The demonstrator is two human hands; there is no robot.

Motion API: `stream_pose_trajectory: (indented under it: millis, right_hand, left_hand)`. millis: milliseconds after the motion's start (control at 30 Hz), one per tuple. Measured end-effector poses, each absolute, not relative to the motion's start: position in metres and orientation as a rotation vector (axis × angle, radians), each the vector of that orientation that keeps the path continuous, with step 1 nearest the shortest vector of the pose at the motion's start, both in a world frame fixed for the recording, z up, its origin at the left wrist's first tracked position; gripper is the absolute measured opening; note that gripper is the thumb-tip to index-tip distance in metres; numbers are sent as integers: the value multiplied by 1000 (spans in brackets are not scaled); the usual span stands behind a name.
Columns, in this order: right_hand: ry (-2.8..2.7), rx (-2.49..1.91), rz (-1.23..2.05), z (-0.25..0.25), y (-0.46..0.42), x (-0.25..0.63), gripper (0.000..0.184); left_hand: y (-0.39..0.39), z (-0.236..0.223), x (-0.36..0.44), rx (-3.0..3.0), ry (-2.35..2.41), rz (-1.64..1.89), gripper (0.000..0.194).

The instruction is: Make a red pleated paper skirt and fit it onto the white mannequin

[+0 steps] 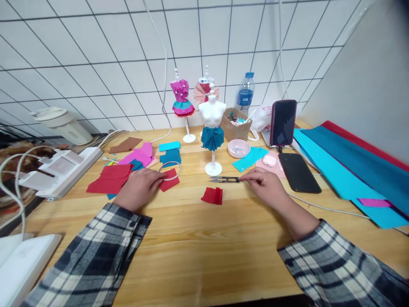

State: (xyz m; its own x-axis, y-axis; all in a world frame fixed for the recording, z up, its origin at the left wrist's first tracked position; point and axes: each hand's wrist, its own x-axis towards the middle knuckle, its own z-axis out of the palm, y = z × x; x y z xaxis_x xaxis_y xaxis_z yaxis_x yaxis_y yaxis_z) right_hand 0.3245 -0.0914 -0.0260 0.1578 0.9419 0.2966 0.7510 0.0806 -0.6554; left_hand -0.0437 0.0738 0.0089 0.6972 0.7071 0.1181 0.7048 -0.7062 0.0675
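Observation:
My left hand [140,187] is closed on the edge of a thin white ring [180,169], perhaps a narrow tape roll, above a red fabric piece [170,184]. Between the finger and thumb of my right hand [263,184] is the handle end of a pair of thread snips [223,179], blades pointing left. A pleated red fabric strip [212,195] lies just in front of the snips. Behind them stands a small white mannequin [212,111] wearing a teal gathered skirt [212,137]; neither hand touches it.
Two dressed mannequins, one in a magenta top [180,91], stand behind. A pink bead dish [239,148], cardboard box [235,128] and water bottle [246,91] are nearby. Phones [300,172] and long cloth sheets [338,166] lie right; a power strip [73,168] and fabric scraps [110,178] left.

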Motion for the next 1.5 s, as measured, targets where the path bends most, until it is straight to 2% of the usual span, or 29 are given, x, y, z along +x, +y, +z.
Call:
stream_pose_trajectory:
  millis: [200, 367, 467, 567, 667, 800, 867, 1000, 1200, 1367, 1500]
  right_hand:
    - [-1685, -1669, 253, -23, -99, 309, 35]
    - [-1937, -1562, 182, -1, -105, 274, 39]
    - [-2123, -1492, 188, 17, -101, 248, 39]
    - [-2235, -1368, 161, 27, -95, 226, 34]
    - [-2154, -1254, 154, 24, -91, 210, 34]
    - [-1904, -1276, 184, 10, -92, 203, 35]
    - [-1809, -1328, 200, 6, -93, 204, 41]
    - [-1783, -1461, 234, 7, -92, 209, 62]
    - [-1795, -1550, 57, 8, -88, 218, 32]
    - [-1776, -1507, 39, 8, -89, 219, 30]
    - [-1596, -1361, 233, 7, -92, 213, 29]
  left_hand:
    - [70, 6, -31, 2885, 1284, 215, 26]
    - [69, 6, -34, 2715, 1375, 233, 18]
    - [70, 3, -37, 2644, 1377, 257, 24]
    - [72, 2, -40, 2493, 1438, 398, 36]
    - [73, 4, -44, 2350, 1512, 636, 34]
    - [60, 13, -37, 2105, 1325, 1020, 33]
    - [44, 18, -25, 1925, 1165, 1092, 34]
    - [3, 23, 1, 1678, 826, 827, 30]
    - [-23, 19, 16, 1495, 558, 510, 28]
    - [-23, 24, 18, 1849, 526, 460, 18]
    - [-28, 23, 20, 2100, 732, 674, 15]
